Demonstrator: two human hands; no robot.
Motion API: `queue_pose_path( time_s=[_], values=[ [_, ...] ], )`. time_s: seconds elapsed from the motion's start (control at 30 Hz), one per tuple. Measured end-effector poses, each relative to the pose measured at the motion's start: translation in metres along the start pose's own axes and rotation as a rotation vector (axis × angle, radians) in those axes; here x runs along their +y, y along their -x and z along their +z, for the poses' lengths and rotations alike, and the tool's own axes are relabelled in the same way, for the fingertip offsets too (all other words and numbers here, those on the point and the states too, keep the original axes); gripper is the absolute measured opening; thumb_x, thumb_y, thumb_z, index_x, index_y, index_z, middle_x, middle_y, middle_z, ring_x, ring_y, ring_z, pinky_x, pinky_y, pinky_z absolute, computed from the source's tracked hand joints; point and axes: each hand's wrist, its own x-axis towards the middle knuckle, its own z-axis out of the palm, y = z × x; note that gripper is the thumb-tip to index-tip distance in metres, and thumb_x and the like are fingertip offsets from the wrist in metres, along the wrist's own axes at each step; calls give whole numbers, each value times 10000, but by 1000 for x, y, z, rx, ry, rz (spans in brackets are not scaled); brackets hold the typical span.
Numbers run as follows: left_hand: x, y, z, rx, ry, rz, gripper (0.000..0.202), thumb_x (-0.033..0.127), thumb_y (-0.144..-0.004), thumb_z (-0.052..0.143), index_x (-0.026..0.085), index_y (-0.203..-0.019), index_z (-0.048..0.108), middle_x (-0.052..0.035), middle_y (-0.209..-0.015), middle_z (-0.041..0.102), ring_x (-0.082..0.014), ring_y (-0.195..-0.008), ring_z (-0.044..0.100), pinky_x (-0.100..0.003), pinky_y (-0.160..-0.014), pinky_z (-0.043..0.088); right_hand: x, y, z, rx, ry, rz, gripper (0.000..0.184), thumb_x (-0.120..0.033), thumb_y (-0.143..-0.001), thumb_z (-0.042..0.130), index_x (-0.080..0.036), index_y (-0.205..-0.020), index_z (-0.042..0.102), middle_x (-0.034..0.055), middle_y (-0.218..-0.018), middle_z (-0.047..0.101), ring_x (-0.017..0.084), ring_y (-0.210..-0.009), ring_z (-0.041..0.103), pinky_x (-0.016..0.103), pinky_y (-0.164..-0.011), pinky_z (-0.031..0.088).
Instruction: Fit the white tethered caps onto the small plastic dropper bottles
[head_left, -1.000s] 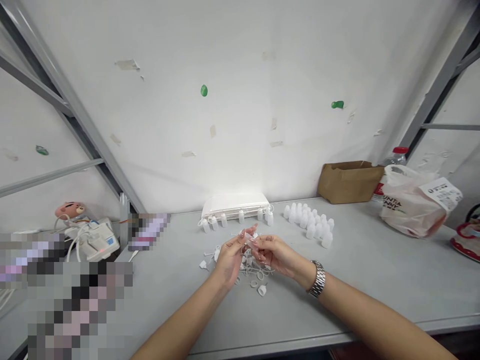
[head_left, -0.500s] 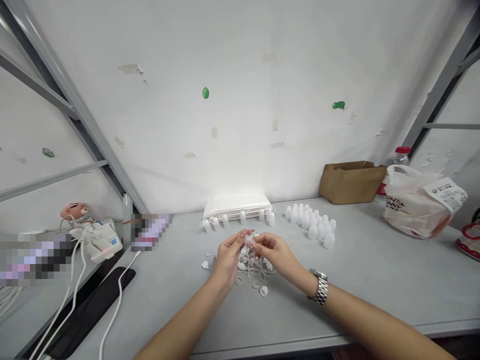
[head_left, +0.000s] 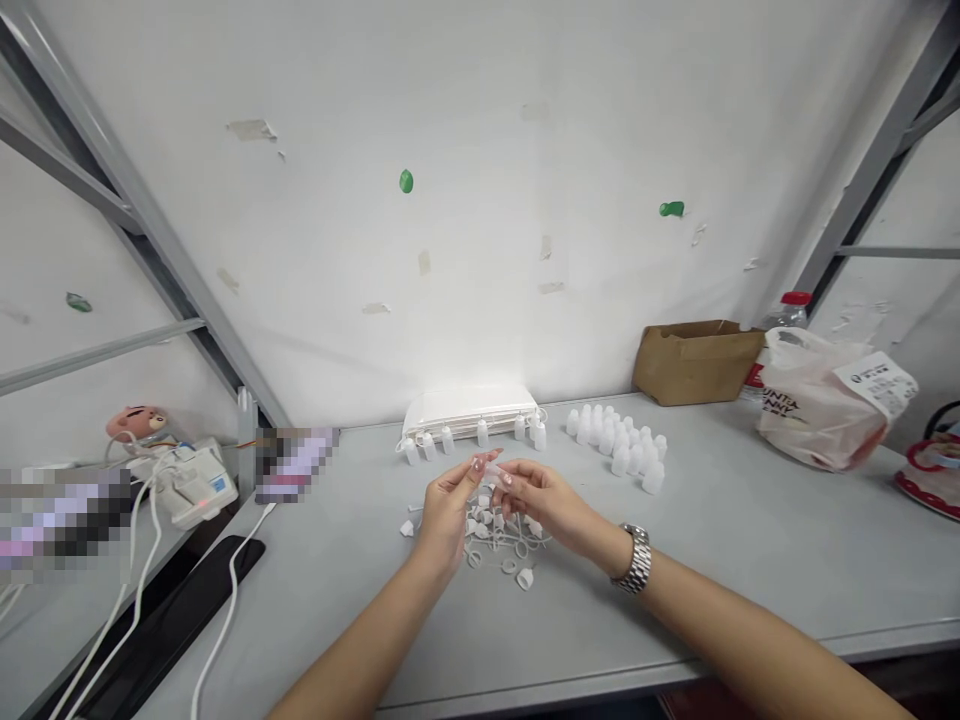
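Between both hands, above the pile, is a small translucent white bottle (head_left: 494, 474), tilted and partly covered by fingers. My left hand (head_left: 448, 505) pinches one end of it, and my right hand (head_left: 546, 500), with a metal watch on the wrist, pinches the other. Whether a cap sits on the held bottle cannot be made out. Under the hands lies a loose heap of white caps with ring straps (head_left: 495, 535), partly hidden. One loose white cap (head_left: 525, 579) lies at its near edge.
Uncapped white bottles (head_left: 600, 432) stand in rows to the right. Several capped bottles (head_left: 483, 432) stand before a white stack (head_left: 472, 408) at the wall. A cardboard box (head_left: 697, 365) and plastic bag (head_left: 821, 405) are back right. A black phone (head_left: 236, 560) and cables lie left.
The held bottle has tipped closer to level as my right-hand fingers shift along it. My view has moved slightly to the right.
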Motion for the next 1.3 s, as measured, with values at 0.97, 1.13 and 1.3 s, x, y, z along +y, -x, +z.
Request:
queue_pose_path(
  time_s=[0.97,1.13,1.3],
  values=[
    [-9,-1,1,46,74,-21,275,350,-660,660,154,-848,696,-98,-1074,638,-260,-1123,471,-369,-952,313,11,2,3,204,220,-117,289,-396,-676,655,-162,-823,570,-9,-625,584,121,-563,543,256,-558,409],
    [-8,-1,0,-80,113,-58,254,360,-674,646,127,-757,705,-122,-1054,643,-270,-1083,503,-378,-949,315,8,4,4,192,176,-84,268,-401,-688,640,-153,-645,548,-24,-539,532,85,-471,455,230,-481,341],
    [-8,-3,-2,-143,74,-59,262,349,-702,621,140,-839,698,-109,-1123,608,-257,-1135,463,-364,-969,301,7,2,-3,-24,-298,135,214,-294,-739,610,-126,-627,540,-45,-495,422,52,-451,337,207,-485,303]
  ],
)
